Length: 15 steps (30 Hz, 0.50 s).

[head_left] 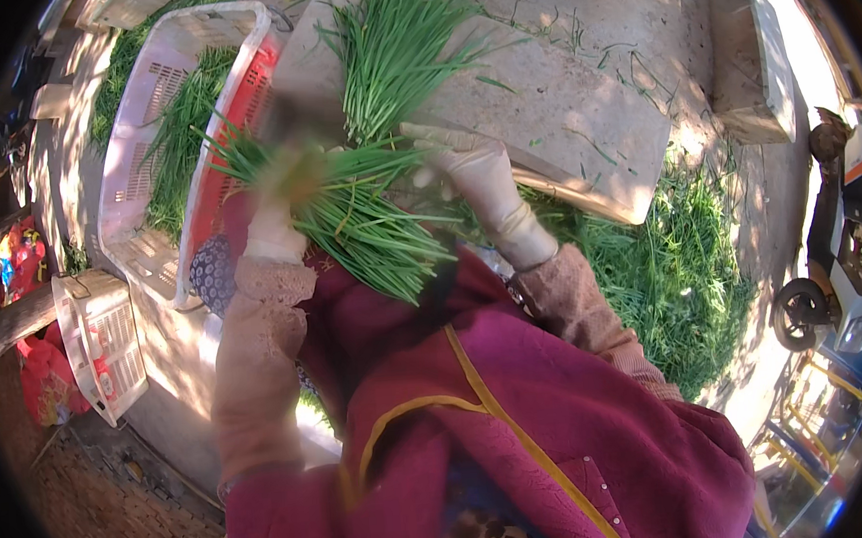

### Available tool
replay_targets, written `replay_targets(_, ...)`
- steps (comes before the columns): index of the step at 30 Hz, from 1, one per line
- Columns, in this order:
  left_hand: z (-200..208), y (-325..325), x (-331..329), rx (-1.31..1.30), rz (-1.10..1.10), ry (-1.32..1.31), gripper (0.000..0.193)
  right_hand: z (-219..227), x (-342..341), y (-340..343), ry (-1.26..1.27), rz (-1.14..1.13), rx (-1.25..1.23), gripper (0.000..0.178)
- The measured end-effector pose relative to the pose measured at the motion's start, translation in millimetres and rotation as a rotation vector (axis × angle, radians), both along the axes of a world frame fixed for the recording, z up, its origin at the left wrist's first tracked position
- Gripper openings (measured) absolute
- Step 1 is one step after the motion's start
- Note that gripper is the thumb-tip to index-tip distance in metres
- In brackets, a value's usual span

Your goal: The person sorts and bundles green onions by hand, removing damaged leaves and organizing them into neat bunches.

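Note:
A bunch of green chives (378, 228) lies across in front of me, its cut ends fanned toward my lap. My left hand (276, 220), in a pale glove, is closed around its left part; a blur covers some of the fingers. My right hand (474, 171), gloved too, is beside the bunch's right side with its fingers apart and nothing gripped in it. Just beyond both hands, a larger chive bundle (401, 56) rests on a grey board (579, 99).
On the left stands a white and red plastic basket (121, 191) with loose chives (187, 136) inside. A smaller white basket (106, 342) is nearer me. Loose greens (677, 282) cover the ground right of the board. A wheeled vehicle (804, 313) stands at far right.

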<state>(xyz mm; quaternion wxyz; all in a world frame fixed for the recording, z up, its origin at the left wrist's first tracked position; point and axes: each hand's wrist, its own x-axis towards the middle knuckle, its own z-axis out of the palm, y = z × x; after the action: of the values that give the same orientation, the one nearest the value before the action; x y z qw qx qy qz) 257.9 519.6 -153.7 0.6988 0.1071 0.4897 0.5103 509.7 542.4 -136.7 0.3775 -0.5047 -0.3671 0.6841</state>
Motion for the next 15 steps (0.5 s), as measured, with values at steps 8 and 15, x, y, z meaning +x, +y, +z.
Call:
replay_targets(8,-12,-6,-34,-0.072,0.22,-0.025,0.036,-60,71,-13,-0.15,-0.072,0.016,0.026)
replay_targets(15,-15,3,-33,-0.028,0.274,-0.071,0.039,-22,38,-11,-0.114,0.131,0.22,0.034)
